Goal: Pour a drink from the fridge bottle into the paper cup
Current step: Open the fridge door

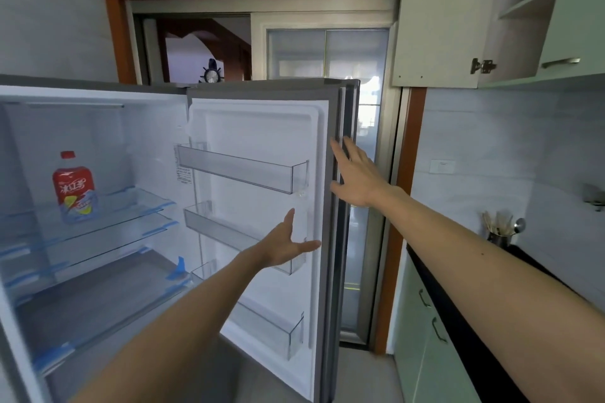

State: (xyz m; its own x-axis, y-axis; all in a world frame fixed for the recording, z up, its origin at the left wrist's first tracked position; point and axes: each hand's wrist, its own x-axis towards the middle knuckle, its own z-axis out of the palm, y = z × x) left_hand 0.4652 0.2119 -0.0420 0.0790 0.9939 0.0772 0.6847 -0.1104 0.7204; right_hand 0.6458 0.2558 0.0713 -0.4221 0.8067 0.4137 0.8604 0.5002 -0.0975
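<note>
My fridge door (pixel 255 127) is open; left hand (pixel 288 245) and right hand (pixel 355 177), both spread and empty, sit by its edge. The bottle (pixel 74 188) at 9 o'clock is untouched. No cup in sight, nothing poured.

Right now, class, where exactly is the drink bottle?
In the head view the bottle stands upright at the left, on the top glass shelf inside the fridge, left of the open door.

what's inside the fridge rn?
One red-capped bottle upright on the upper glass shelf; nothing else shows. The left forearm and the frame edge hide the lower part.
</note>
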